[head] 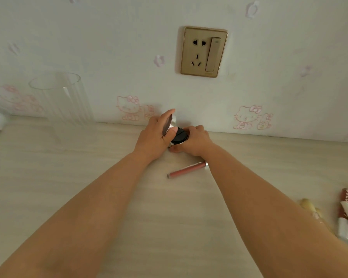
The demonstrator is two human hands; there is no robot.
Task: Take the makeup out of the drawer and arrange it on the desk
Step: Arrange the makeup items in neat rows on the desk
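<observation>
Both hands pinch the compact [176, 131]: left grip [155, 133] lid, right grip [196, 140] base.

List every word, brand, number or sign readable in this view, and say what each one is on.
Brown tube at the right edge: white lettering, cut off and blurred, unreadable.
Wall socket: small mark along its bottom edge, too small to read.
Wallpaper: pink cartoon cats and flowers, no words.
Open compact, pink lip gloss tube and clear ribbed cup: no text visible.
</observation>
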